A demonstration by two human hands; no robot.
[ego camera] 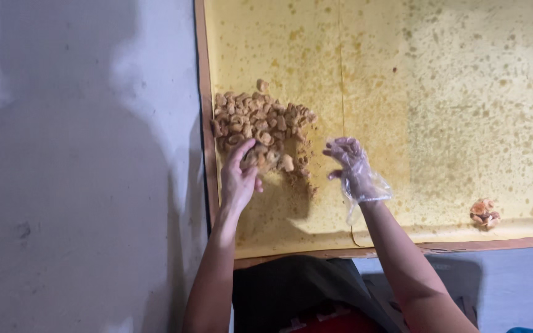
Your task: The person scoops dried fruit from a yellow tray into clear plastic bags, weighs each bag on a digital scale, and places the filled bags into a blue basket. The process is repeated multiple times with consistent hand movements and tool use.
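The person's bare left hand is resting flat and open against the six o'clock edge of a heap of fried, crumbed pieces, fingers pointing toward twelve and touching the nearest bits, grasping nothing. That heap is lying in the nine o'clock corner of a wide tray lined with greasy yellow paper, right beside the tray's brown rim. At three o'clock from the heap, the right hand, in a loose clear plastic glove, is hovering with fingers spread and slightly curled, empty. Because the pile is sitting so close to the rim, I judge a hard sweep could be pushing pieces over onto the white floor. A small lone clump is lying far off at four o'clock.
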